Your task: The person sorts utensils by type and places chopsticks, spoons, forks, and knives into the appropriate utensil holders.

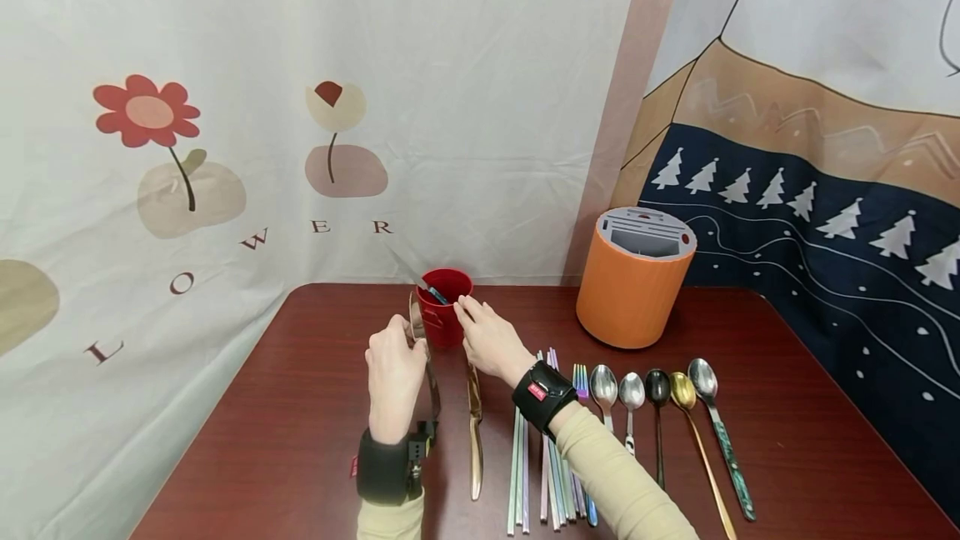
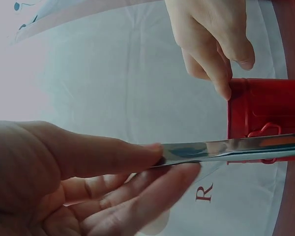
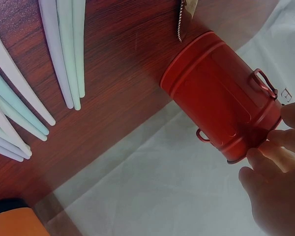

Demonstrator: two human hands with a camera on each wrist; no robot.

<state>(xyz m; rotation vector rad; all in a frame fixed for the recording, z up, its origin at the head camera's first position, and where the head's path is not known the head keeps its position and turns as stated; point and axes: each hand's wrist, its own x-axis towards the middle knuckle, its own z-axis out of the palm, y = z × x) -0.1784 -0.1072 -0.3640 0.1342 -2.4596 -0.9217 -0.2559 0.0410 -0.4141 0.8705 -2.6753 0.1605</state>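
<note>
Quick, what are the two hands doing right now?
Left hand: holds a knife between thumb and fingers.
Right hand: fingertips pinch the rim of the red cup.

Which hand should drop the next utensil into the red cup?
Left, probably. The left hand already grips a knife with its blade beside the red cup. The right hand is busy: its fingertips sit on the cup's rim, seemingly steadying it.
</note>
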